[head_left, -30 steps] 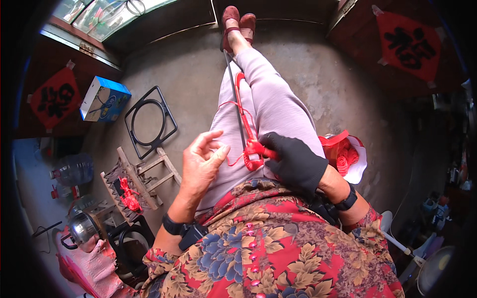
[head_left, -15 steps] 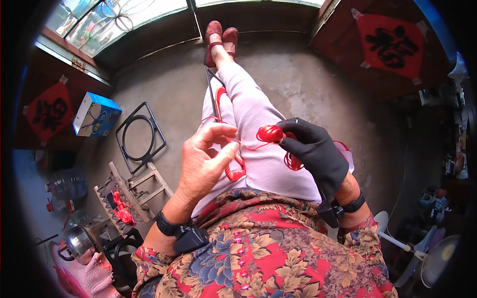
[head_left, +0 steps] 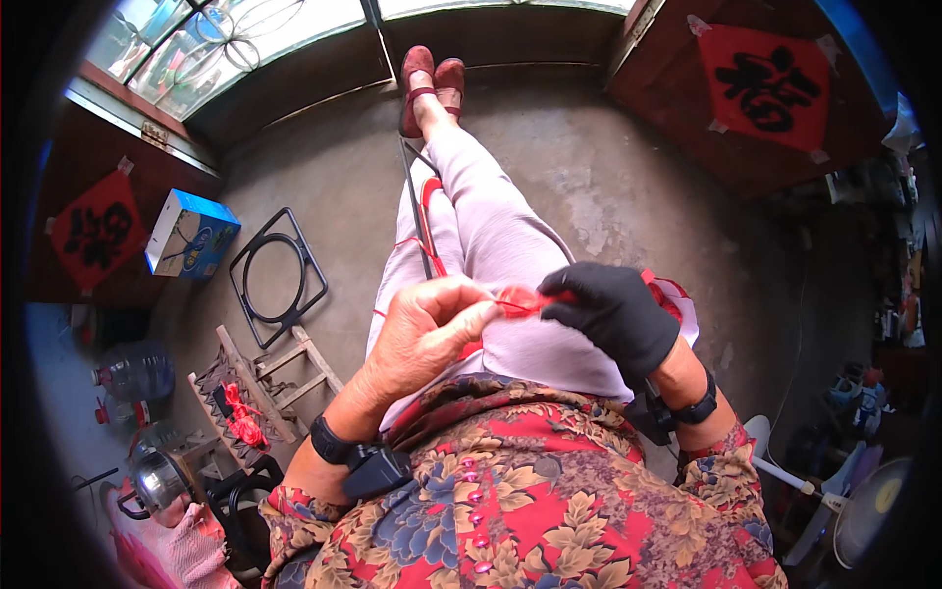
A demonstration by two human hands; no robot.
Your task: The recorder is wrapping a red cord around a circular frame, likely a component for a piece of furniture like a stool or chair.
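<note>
Over my lap, my bare left hand point(head_left: 424, 332) pinches red cord point(head_left: 517, 302) between thumb and fingertips. My right hand point(head_left: 616, 316), in a black glove, is closed on the other side of the same red bundle, so the two hands nearly meet. Part of the cord is hidden by the fingers. A thin dark bar point(head_left: 416, 211) lies along my left leg, with red strands around it. Beneath my left hand, more red material shows in part. Another red item point(head_left: 667, 297) rests by my right thigh, partly behind the glove.
On the floor at left lie a black square frame with a ring point(head_left: 278, 278) and a blue box point(head_left: 193, 234). A small wooden stool point(head_left: 285, 368) bears a red cord bundle point(head_left: 242, 414). A metal pot point(head_left: 160, 481) stands lower left. A white fan point(head_left: 868, 510) is at lower right.
My hands have come together; the left moved right and down to the cord bundle. The right hand lowered slightly, and the loose loops under it no longer show.
</note>
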